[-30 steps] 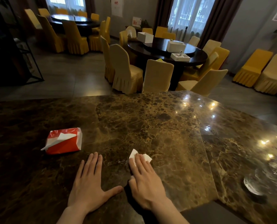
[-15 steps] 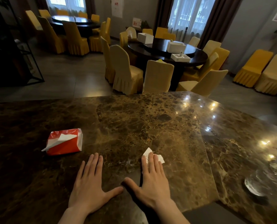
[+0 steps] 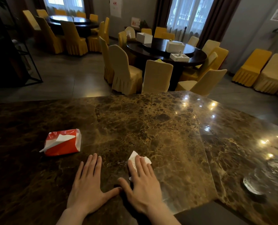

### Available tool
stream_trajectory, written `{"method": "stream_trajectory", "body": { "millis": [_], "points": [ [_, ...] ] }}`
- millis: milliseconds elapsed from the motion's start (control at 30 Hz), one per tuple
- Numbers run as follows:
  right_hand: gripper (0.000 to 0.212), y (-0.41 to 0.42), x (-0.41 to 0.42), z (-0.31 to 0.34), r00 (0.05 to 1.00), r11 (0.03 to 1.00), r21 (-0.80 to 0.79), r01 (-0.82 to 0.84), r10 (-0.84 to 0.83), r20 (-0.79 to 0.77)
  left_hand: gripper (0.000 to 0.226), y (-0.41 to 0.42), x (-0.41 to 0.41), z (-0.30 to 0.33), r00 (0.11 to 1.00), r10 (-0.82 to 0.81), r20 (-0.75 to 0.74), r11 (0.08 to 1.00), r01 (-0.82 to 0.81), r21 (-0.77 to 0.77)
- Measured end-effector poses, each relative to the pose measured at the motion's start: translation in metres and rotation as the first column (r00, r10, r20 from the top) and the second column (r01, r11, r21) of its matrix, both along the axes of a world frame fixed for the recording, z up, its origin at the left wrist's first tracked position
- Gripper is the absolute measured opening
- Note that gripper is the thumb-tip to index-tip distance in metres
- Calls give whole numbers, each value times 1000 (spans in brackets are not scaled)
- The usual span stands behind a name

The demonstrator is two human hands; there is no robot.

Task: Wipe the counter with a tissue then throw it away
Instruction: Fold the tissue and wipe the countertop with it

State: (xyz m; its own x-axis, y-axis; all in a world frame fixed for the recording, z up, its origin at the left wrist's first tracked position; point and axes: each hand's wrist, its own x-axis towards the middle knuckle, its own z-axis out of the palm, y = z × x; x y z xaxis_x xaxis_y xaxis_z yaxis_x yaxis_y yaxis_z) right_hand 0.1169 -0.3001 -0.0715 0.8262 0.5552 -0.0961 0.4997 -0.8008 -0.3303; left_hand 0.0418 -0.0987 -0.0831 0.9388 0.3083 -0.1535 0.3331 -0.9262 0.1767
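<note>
A right hand [image 3: 143, 182] lies flat, fingers spread, pressing a white tissue [image 3: 139, 159] onto the marble table [image 3: 151, 127]; it has slid back left from half a second ago, its thumb now touching the thumb of the left hand [image 3: 88, 182]. The left hand rests open and empty, unmoved. The crumpled tissue peeks past the fingertips, its long axis running left to right. A red tissue pack [image 3: 62, 142] sits to the left, well apart.

A dark brown marble counter with gold veining [image 3: 143, 127] is showing beneath a white tissue [image 3: 133, 157] and a red-and-white tissue packet [image 3: 65, 143].
</note>
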Motion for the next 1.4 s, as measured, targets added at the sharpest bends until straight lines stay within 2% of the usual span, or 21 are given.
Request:
{"method": "stream_trajectory", "body": {
  "millis": [100, 200, 400, 467, 533, 600, 700, 767, 867, 1000, 1167, 1267, 1333, 1400],
  "points": [
    [83, -22, 17, 7, 996, 996, -44, 80, -78, 54, 145, -1, -1, 0, 1000, 9, 9, 1000, -9, -4],
    [91, -17, 21, 12, 991, 989, -57, 134, -134, 4, 143, -1, -2, -1, 1000, 1, 7, 1000, -1, -14],
    [95, 44, -12, 10, 965, 974, 69, -216, 224, -135, 121, 4, 0, -4, 999, -29, -21, 1000, 29, 5],
    [91, 40, -6, 11, 958, 964, 44, -263, 266, -107, 126, 4, -1, -4, 1000, -16, -5, 1000, 16, -6],
    [79, 22, 10, 15, 974, 975, 3, -220, 220, -48, 137, 2, -1, -4, 1000, -3, 15, 1000, 4, -21],
    [62, 2, 31, 17, 996, 995, -48, -90, 89, -7, 143, -1, -3, -4, 999, 9, 41, 1000, -8, -25],
    [65, 5, 37, 21, 999, 998, -53, 34, -36, -28, 144, -1, -3, -3, 999, 11, 46, 999, -9, -31],
    [75, 28, 23, 19, 998, 1000, 11, -12, 13, -66, 139, 0, -1, -4, 1000, 10, 28, 1000, -10, -27],
    [80, 56, -2, 14, 980, 984, 53, -167, 172, -101, 130, 2, -1, -4, 1000, -15, -11, 1000, 15, 6],
    [64, 28, 20, 16, 973, 973, -32, -231, 230, -26, 137, 1, -2, -2, 1000, 2, 22, 1000, -2, -27],
    [58, -45, 63, 14, 996, 989, -123, 83, -79, 33, 146, -2, -3, 2, 999, 22, 34, 1000, -21, -16],
    [62, -46, 62, 15, 978, 974, -89, 206, -206, 12, 145, -2, -3, 3, 999, 23, 35, 999, -22, -23],
    [68, -20, 44, 17, 990, 990, -23, 137, -137, -21, 145, -2, -3, 1, 999, 19, 31, 1000, -18, -25],
    [76, 12, 19, 15, 999, 999, 29, -26, 27, -42, 141, -2, -1, 1, 1000, 16, 14, 1000, -16, -14]
  ]
}}
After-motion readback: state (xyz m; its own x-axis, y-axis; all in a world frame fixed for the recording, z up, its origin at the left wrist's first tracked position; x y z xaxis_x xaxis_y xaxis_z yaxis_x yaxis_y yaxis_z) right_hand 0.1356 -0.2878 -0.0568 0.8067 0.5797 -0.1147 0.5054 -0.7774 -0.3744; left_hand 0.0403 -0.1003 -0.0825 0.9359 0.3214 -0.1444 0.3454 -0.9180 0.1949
